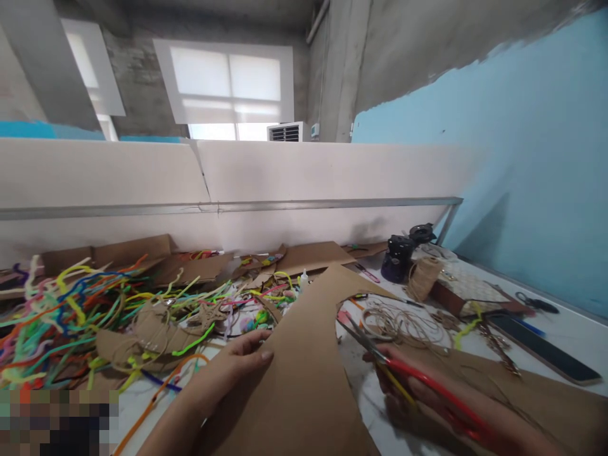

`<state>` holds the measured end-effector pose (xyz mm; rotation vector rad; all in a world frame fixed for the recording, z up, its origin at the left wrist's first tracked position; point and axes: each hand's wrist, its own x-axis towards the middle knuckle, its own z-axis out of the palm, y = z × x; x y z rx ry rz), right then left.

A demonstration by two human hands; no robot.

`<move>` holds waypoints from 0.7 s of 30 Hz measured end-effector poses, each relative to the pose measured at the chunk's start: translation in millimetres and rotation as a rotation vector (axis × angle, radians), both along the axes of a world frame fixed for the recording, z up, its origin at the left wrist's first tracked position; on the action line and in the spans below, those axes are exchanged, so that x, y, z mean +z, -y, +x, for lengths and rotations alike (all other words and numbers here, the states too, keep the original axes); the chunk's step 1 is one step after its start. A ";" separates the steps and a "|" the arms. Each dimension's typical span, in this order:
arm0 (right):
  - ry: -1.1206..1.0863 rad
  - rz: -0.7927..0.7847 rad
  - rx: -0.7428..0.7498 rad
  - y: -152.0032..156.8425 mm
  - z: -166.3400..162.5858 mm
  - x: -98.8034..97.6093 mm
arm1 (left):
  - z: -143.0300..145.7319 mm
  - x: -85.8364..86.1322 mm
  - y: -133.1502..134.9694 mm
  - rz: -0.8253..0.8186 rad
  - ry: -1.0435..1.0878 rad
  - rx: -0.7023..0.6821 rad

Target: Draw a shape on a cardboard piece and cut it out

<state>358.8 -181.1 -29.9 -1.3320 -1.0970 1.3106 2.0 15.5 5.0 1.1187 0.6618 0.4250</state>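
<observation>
Brown flat cardboard sheet [304, 380] lay on the white counter [570, 329], its nine o'clock edge held in the left hand's [232, 370] closed grip. At three o'clock, the right hand's [408, 396] grip clasped red-handled scissors [380, 356] just beside the sheet.

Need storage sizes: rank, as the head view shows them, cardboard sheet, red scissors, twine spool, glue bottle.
1. cardboard sheet
2. red scissors
3. twine spool
4. glue bottle
Scissors over spool is unsure: they are nearer.
</observation>
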 end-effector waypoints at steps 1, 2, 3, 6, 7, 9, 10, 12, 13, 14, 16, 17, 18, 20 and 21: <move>0.058 0.005 0.005 -4.3 -2.1 5.1 | 1.2 -0.2 1.1 0.010 -0.013 -0.015; 0.110 0.006 0.014 -8.2 -5.2 11.4 | 2.4 0.6 2.7 0.026 -0.028 -0.034; 0.145 0.022 0.011 -11.6 -9.0 18.4 | 3.5 2.4 4.6 0.048 -0.044 -0.054; 0.180 0.027 0.060 -18.3 -22.3 38.8 | 6.1 10.9 10.5 0.128 -0.087 -0.112; 0.181 0.026 0.054 -19.6 -26.6 43.9 | 6.5 13.6 12.0 0.145 -0.093 -0.126; 0.190 0.033 0.027 -21.5 -33.4 49.7 | 7.1 16.9 13.6 0.146 -0.086 -0.144; 0.196 0.037 0.013 -22.3 -35.9 50.3 | 7.4 17.2 13.8 0.137 -0.077 -0.153; 0.214 0.048 -0.012 -23.7 -38.8 46.8 | 8.0 15.4 13.4 0.121 -0.050 -0.168; 0.221 0.051 -0.028 -24.4 -39.4 43.1 | 8.4 13.7 13.0 0.115 -0.034 -0.176; 0.227 0.049 -0.043 -24.9 -39.4 38.5 | 8.6 11.8 12.6 0.113 -0.022 -0.181; 0.234 0.042 -0.078 -25.8 -38.5 28.4 | 8.8 8.2 11.9 0.116 -0.011 -0.180; 0.233 0.038 -0.094 -26.2 -37.7 24.0 | 8.7 6.8 11.7 0.122 -0.013 -0.176; 0.227 0.033 -0.102 -26.7 -36.9 20.5 | 8.4 5.8 11.4 0.130 -0.021 -0.170; 0.206 0.017 -0.105 -27.8 -35.5 18.1 | 7.7 4.8 10.9 0.148 -0.040 -0.163; 0.192 0.004 -0.102 -28.4 -35.3 19.2 | 7.3 4.7 10.5 0.156 -0.048 -0.164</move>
